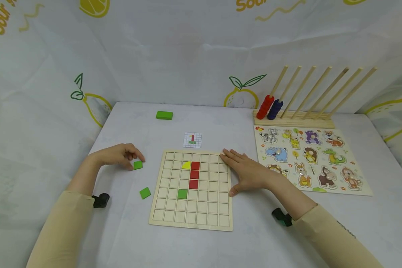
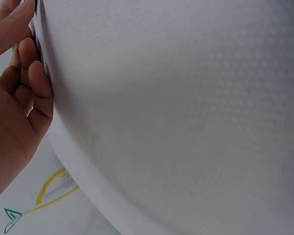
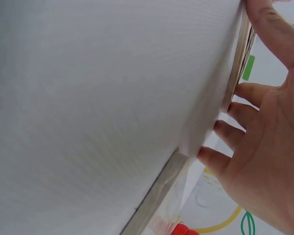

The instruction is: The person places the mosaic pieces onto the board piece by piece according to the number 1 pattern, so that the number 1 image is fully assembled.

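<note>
At the left of the board, my left hand (image 1: 118, 154) has its thumb and forefinger at opposite sides of a green square tile (image 1: 138, 165), pinching it at the table surface. In the left wrist view the other fingers (image 2: 40, 93) are bent. My right hand (image 1: 249, 173) lies spread along the right edge of the wooden grid board (image 1: 191, 225), thumb and fingertips touching its rim. On the board, a yellow triangle tile (image 1: 186, 165) sits left of the top of a column of three red square tiles (image 1: 194, 174). A green square tile (image 1: 182, 194) lies lower left of them.
Another loose green tile (image 1: 145, 192) lies left of the board. Behind it are a small printed pattern card (image 1: 192, 140) and a green block (image 1: 164, 115). At right, an animal puzzle board (image 1: 316, 160) lies before a bead rack (image 1: 294, 121) with upright rods.
</note>
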`<state>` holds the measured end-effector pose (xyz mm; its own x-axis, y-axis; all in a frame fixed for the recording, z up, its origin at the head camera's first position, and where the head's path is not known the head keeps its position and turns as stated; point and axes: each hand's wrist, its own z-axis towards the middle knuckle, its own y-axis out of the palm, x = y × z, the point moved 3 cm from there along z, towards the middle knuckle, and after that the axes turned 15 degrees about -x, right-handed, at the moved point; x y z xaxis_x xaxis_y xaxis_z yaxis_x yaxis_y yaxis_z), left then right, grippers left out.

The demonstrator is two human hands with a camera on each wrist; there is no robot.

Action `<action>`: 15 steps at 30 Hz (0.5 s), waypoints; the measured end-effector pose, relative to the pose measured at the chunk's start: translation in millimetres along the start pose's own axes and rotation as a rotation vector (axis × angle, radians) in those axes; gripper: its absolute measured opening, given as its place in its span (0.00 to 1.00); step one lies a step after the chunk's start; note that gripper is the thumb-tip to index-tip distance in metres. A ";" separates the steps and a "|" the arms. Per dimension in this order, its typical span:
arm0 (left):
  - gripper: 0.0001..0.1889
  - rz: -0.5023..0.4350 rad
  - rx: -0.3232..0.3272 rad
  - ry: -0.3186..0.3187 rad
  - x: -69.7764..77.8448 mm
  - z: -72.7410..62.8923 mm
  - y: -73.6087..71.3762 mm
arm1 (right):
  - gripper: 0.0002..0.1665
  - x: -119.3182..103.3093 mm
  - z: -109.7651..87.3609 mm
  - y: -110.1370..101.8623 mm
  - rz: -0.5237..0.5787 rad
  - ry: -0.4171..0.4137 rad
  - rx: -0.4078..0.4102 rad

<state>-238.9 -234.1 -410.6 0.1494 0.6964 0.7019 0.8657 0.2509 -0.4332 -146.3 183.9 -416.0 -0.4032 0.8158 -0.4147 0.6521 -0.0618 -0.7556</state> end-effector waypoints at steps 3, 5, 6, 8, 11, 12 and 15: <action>0.20 0.009 0.006 0.007 1.0 -0.6 0.8 | 0.74 -0.2 -0.2 -0.2 0.000 -0.001 0.001; 0.20 0.009 0.011 0.007 2.1 -1.0 1.3 | 0.74 -0.4 -0.1 -0.2 0.000 -0.003 0.003; 0.19 0.008 0.014 0.003 2.2 -1.0 1.4 | 0.73 -0.6 0.0 -0.3 0.003 -0.003 0.002; 0.19 0.008 0.019 -0.005 3.2 -1.1 1.8 | 0.74 -0.7 0.1 -0.3 0.006 -0.003 0.002; 0.18 0.016 0.025 -0.017 3.4 -0.2 2.3 | 0.74 -0.6 0.2 -0.2 0.009 -0.002 0.001; 0.18 0.018 0.027 -0.020 3.1 0.3 2.5 | 0.74 -0.6 0.1 -0.2 0.009 -0.001 0.001; 0.18 0.022 0.033 -0.030 2.2 1.7 2.9 | 0.73 -0.6 -0.1 0.0 0.006 0.000 0.000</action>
<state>-236.9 -230.7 -411.2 0.1535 0.7221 0.6745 0.8461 0.2565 -0.4672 -146.0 183.5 -415.7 -0.3989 0.8154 -0.4195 0.6544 -0.0673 -0.7531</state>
